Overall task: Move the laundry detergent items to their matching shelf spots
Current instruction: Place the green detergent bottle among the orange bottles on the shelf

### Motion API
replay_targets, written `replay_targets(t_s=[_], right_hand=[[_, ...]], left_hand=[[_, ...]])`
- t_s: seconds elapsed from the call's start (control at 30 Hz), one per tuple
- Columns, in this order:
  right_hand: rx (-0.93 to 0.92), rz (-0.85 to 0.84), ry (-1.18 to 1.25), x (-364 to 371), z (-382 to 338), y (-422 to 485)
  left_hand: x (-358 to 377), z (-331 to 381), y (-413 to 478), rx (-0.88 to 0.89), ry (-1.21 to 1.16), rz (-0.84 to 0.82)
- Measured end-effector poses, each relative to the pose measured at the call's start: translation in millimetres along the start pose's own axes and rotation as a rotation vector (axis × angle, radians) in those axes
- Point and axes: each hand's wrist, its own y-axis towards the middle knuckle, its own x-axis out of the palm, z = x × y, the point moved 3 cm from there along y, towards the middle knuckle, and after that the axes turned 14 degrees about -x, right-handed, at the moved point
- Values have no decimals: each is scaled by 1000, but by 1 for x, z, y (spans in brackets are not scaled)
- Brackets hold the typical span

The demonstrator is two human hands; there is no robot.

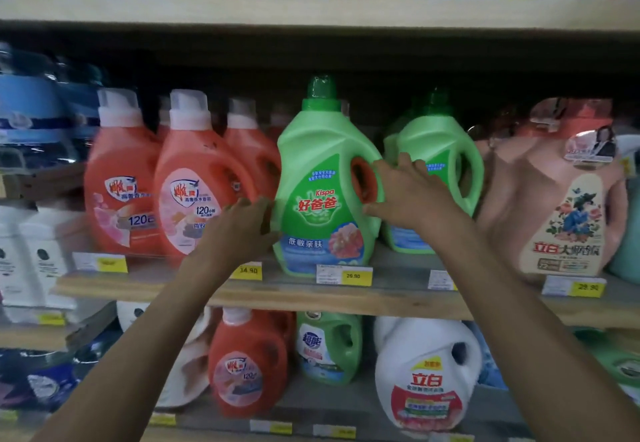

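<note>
A green detergent bottle (322, 178) with a green cap stands upright at the front edge of the middle shelf (311, 294), above a 29.90 price tag (344, 274). My left hand (242, 230) presses its lower left side, fingers curled against it. My right hand (412, 192) wraps the bottle's handle side on the right. A second green bottle (440, 164) of the same kind stands just right of it, partly behind my right hand.
Red-orange detergent bottles (194, 178) crowd the shelf left of the green one. A pink bundled pack (561, 199) fills the right. Below stand a red bottle (247, 365), a small green bottle (329, 348) and a white jug (427, 376). The upper shelf (311, 12) hangs overhead.
</note>
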Motion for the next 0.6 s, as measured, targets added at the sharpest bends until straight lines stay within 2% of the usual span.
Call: replay_targets(t_s=[0.23, 0.4, 0.6], right_hand=[[43, 154, 24, -11, -9, 32], [31, 58, 126, 7, -13, 43], [10, 169, 241, 27, -15, 46]], left_hand=[[-5, 12, 10, 131, -129, 46], [12, 16, 21, 178, -344, -95], [28, 13, 32, 263, -534, -178]])
